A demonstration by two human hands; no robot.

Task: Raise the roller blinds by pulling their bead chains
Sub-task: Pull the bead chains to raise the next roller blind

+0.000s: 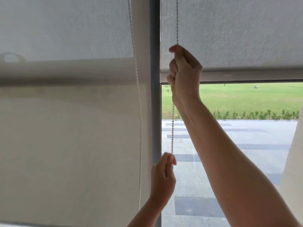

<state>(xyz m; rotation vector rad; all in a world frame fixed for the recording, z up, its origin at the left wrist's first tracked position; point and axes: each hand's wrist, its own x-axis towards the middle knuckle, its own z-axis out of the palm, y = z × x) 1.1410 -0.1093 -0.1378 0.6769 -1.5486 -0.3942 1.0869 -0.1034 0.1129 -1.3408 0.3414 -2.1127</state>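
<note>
The bead chain [172, 128] runs down the middle of the frame, just right of the grey window post [155, 79], from the top edge to the lower centre. The right hand [185, 72] is clenched around it high up, in front of the blind's bottom bar [246, 76], with the thumb uppermost. The left hand [162, 172] grasps the same chain lower down, fingers curled round it, and the chain is stretched straight between the two hands.

The right blind [237, 30] fills the upper right of the frame – its bottom bar sits about a third of the way down, leaving the glass below uncovered. Through that glass show a green lawn [246, 99], a row of small shrubs [262, 114] and grey paving [229, 145].

The left blind [65, 128] covers the whole left side of the frame down to the lower edge. A second chain [140, 128] hangs in front of it – near the post, with neither hand on it.
</note>
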